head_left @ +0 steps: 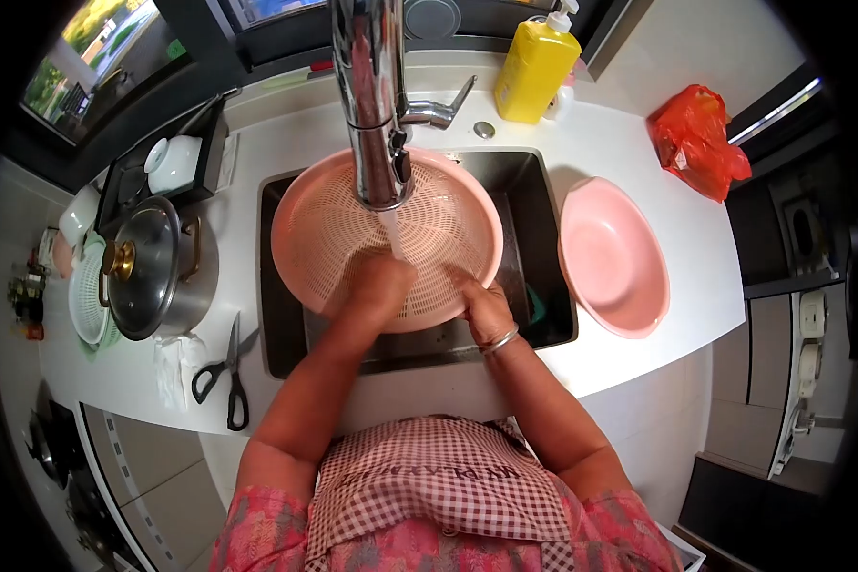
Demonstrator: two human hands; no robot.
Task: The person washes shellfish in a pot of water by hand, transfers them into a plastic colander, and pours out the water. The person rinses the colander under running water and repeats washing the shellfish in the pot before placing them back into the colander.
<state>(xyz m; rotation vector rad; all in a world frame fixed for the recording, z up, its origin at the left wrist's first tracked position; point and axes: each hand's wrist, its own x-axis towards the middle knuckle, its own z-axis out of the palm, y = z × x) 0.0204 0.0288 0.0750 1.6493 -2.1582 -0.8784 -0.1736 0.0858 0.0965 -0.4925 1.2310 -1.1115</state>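
A pink plastic colander (pixel 448 191) is held tilted over the dark sink (pixel 567 329), and water runs into it from the chrome faucet (pixel 381 162). My right hand (pixel 487 311), with a bangle at the wrist, grips the colander's near right rim, thumb on the inside. My left hand (pixel 377 286) is inside the colander, close to the stream of water. It is blurred by motion and its fingers are mostly hidden. No food can be made out in the colander.
On the right stand a pink oval basin (pixel 615 257) and a red plastic bag (pixel 696 138). A yellow pump bottle (pixel 537 71) is behind the sink. On the left are a lidded pot (pixel 167 276), scissors (pixel 229 372), a dish rack (pixel 210 153) with bowls, and a pale green basket (pixel 88 286).
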